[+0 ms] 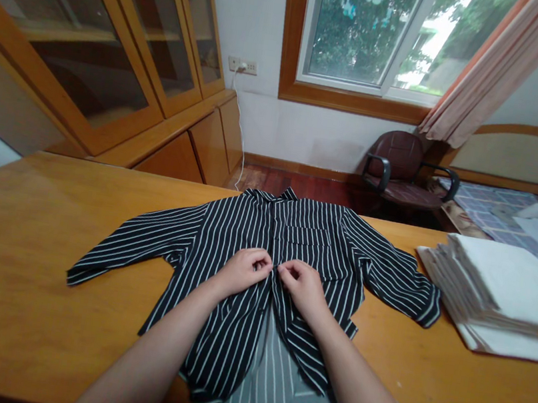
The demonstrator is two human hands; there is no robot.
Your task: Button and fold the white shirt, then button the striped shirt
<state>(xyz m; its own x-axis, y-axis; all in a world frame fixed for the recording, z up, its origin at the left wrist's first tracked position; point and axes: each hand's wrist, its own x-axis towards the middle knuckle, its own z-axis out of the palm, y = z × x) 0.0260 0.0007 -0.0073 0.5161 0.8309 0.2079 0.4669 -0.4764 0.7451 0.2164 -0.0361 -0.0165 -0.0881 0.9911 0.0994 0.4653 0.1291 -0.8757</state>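
A black shirt with white stripes (238,237) lies front up on the wooden table, its collar at the far edge and its sleeves spread to both sides. Below the chest its front panels part, and the grey striped inside of the back shows between them. My left hand (246,271) pinches the edge of the left front panel near the middle. Close beside it, my right hand (303,286) pinches the edge of the right panel. The fingertips nearly meet at the placket; any button there is too small to make out.
On the table's right side, a stack of folded white cloth or sheets (514,285) touches the right cuff area. Beyond the wooden table (10,271) stand a brown armchair (397,170) and a bed (500,212). A glass-fronted cabinet (182,104) rises at the left.
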